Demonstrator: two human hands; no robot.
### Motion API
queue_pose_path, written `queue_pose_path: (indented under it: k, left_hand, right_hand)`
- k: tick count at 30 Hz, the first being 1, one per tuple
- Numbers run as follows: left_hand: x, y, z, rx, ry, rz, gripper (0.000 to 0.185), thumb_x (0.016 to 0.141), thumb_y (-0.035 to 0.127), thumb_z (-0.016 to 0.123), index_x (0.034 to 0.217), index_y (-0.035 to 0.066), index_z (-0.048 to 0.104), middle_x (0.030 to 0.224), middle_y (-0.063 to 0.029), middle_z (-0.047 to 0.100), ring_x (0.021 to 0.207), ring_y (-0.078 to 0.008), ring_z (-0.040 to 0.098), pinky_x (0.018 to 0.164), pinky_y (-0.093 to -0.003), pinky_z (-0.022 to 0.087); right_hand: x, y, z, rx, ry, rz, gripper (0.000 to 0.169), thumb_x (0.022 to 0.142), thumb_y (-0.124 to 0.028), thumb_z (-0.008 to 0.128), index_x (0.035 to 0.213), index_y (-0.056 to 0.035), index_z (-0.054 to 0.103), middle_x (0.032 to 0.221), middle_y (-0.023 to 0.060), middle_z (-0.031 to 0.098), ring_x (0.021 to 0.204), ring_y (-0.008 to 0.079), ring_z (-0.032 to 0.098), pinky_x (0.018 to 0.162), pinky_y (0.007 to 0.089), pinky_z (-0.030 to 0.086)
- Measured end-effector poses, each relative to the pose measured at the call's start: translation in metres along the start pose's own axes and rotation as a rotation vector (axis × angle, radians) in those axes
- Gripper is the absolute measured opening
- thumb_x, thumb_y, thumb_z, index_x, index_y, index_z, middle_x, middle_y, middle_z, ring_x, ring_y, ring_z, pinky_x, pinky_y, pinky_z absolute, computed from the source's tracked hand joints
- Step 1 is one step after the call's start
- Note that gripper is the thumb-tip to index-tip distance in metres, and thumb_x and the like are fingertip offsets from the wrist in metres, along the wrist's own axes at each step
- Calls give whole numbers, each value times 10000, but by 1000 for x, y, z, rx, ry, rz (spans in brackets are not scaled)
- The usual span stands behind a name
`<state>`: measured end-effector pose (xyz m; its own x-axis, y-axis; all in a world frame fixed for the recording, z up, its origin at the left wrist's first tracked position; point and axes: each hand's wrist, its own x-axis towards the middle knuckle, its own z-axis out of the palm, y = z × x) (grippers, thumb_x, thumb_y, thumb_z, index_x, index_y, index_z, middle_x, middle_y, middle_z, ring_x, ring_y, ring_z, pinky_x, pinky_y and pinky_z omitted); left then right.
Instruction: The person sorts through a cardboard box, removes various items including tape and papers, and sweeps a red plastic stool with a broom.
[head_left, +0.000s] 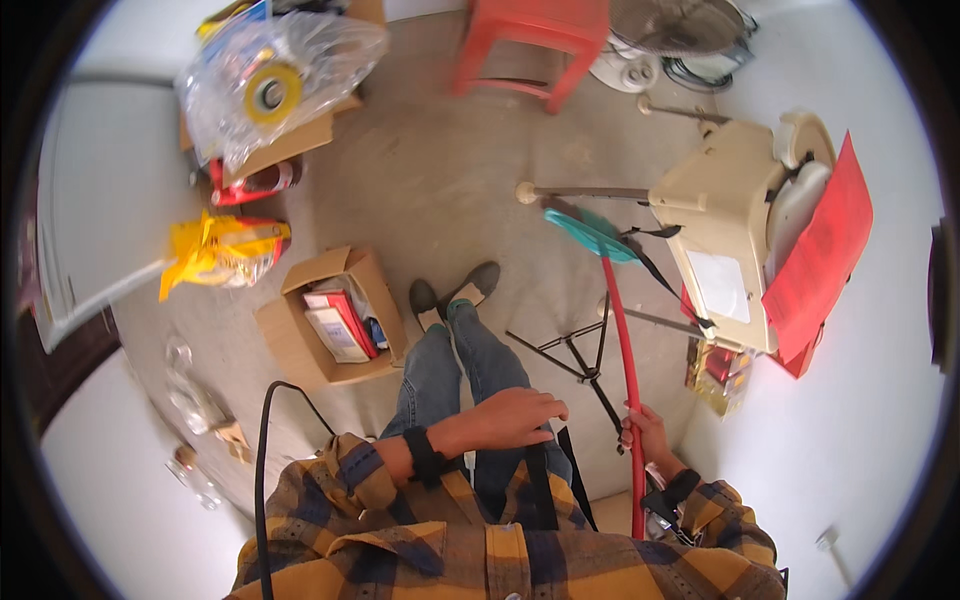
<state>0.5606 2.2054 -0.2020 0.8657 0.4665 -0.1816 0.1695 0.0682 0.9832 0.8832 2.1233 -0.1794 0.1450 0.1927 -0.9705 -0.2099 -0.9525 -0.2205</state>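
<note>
My right hand (646, 433) grips the red handle (623, 337) of a broom whose teal head (592, 234) and dark bristles reach the floor beside a leg of a beige plastic high chair. My left hand (525, 412) is in front of my body over my jeans, its fingers partly bent, with nothing seen in it. Just below it hangs a black strap (541, 487). A black tripod stand (589, 373) stands between my legs and the broom handle.
An open cardboard box (307, 330) holds papers near my feet. A beige high chair (712, 187) with a red sheet (821, 255) stands at the right. Farther off are a red plastic stool (536, 30) and a fan (671, 26). Yellow bag (229, 251) and plastic bottles (187, 397) lie at the left.
</note>
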Motion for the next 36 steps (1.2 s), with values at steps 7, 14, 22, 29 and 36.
queue_pose_path:
  k: [7,14,22,29,36]
  left_hand:
    - [-64,-121,48,-281,714,-300,298,797,180,576,1059,60,499,927,-90,572,818,-208,571,725,-316,458]
    - [-220,-366,174,-885,1569,-1337,777,727,416,672,1261,-13,307,1168,-178,455,1000,-276,500,802,-430,432]
    - [-246,-437,177,-1391,2150,-1094,887,682,459,700,1325,106,200,1284,-162,329,1130,-359,380,834,-541,380]
    - [-306,-488,184,-1535,2304,-775,525,721,174,670,1176,111,416,1054,-106,531,844,-281,564,599,-467,461]
    - [-302,-490,197,-1434,2323,-557,273,706,-3,615,967,24,541,848,-75,594,739,-226,598,579,-382,507]
  right_hand:
    - [23,-18,13,-418,57,76,223,836,-169,526,1038,-102,457,580,15,461,403,134,457,359,275,381]
    - [43,12,36,-480,75,349,200,821,-112,494,1005,-67,429,561,18,403,408,152,431,371,327,399]
    - [21,9,61,-641,66,365,283,793,-56,464,1067,-67,398,531,12,376,374,143,413,348,303,395]
    - [25,41,60,-909,-24,365,424,852,-153,502,1208,37,372,572,4,452,419,116,456,378,234,420]
    - [30,36,95,-840,171,359,416,825,-66,486,1224,-11,383,626,26,504,429,118,474,387,223,440]
